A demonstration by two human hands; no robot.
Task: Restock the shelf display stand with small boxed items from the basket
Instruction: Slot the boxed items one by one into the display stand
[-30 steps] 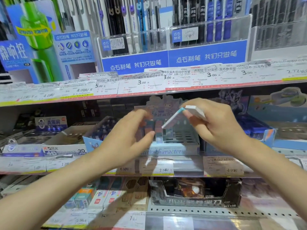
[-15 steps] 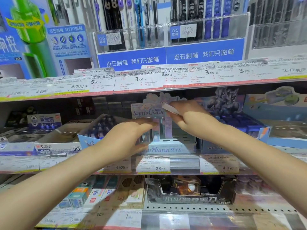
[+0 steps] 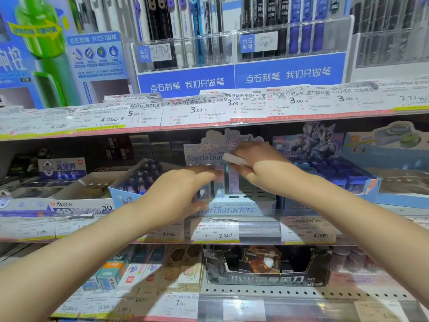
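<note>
Your left forearm entered from the lower left and ran up and rightward, bare to the wrist. Your left hand point(image 3: 176, 194) lay palm-down in front of the display stand point(image 3: 234, 203), fingers extended and close together, tips at the stand's left side, thumb spread below. Your right forearm entered from the lower right and ran up and leftward. Your right hand point(image 3: 260, 168) sat above and right of the left, at the stand's upper front, fingers curled and pinching a small white box point(image 3: 234, 159). The hands were near each other, not touching.
</note>
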